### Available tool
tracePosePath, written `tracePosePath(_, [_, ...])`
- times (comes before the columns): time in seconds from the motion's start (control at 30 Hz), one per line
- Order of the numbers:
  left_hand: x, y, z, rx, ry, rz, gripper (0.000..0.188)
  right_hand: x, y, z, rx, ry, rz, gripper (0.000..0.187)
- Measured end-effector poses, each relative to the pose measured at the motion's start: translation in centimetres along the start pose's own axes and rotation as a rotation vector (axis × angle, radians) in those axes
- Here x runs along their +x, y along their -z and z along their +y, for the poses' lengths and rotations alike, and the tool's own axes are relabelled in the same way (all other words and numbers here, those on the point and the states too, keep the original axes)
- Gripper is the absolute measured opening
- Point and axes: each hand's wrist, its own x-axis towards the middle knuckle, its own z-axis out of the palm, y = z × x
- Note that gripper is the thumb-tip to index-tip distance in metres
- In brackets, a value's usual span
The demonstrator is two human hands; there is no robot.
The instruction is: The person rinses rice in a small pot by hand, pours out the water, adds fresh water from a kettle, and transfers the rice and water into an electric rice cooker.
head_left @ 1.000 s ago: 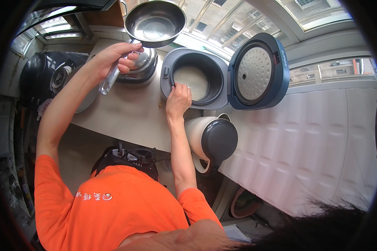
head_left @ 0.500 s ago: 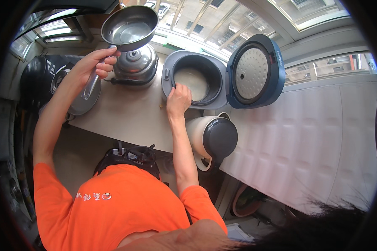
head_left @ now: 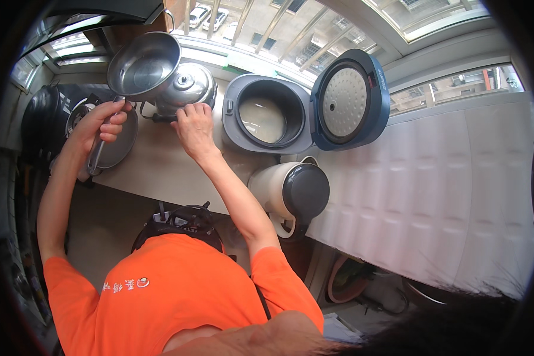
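My left hand (head_left: pixel 104 123) is closed around the handle of a small metal saucepan (head_left: pixel 143 66), raised above the counter and partly in front of a steel kettle (head_left: pixel 186 84). The pan's inside is shiny and faces me. By the kettle's near side, over its black handle (head_left: pixel 165 118), is my right hand (head_left: pixel 194 130), back up and fingers bent down; the fingertips are hidden, so what they hold, if anything, cannot be made out. To the right stands a rice cooker (head_left: pixel 238 132) with its lid (head_left: pixel 350 101) up; cloudy whitish liquid (head_left: pixel 263 121) lies in its dark inner pot (head_left: pixel 286 104).
A cream jug (head_left: pixel 267 188) with a dark lid stands at the counter's front edge. A grey round pan or lid (head_left: pixel 117 142) lies under my left wrist. A black appliance (head_left: pixel 40 121) is at far left; a white quilted cover (head_left: pixel 409 196) spreads right. Barred windows run behind.
My right hand has left the rice cooker's rim and moved left to the kettle. The saucepan, still in my left hand, has shifted left and down in view. The whole view has shifted slightly.
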Motion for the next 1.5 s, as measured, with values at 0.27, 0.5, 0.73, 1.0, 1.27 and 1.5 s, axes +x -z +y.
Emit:
tracePosePath(0.27, [-1.7, 2.5, -1.3, -0.075, -0.016, 0.010, 0.018, -0.3, -2.1, 0.3, -0.123, 0.009, -0.160, 0.028])
tracePosePath(0.5, [-3.4, 5.1, -2.2, -0.028, -0.086, 0.090, 0.017, 1.0, -2.7, 1.0, -0.068, 0.005, -0.210, 0.025])
tracePosePath(0.73, [-5.9, 10.1, -3.9, 0.062, -0.198, 0.377, 0.017, 8.8, 1.6, 1.8, -0.094, 0.028, -0.369, 0.033])
tracePosePath(1.0, [-1.8, 14.6, -8.2, 0.122, -0.186, 0.516, 0.023, 14.4, 0.8, 1.5, 0.031, 0.075, -0.438, 0.034])
tracePosePath(1.27, [-0.4, 13.8, -9.4, 0.126, -0.143, 0.460, 0.020, 17.9, 0.7, -2.2, -0.032, 0.247, -0.612, 0.029])
tracePosePath(1.5, [-0.6, 13.4, -9.9, 0.140, -0.118, 0.478, 0.022, 19.7, -0.2, -5.2, -0.134, 0.374, -0.741, 0.032])
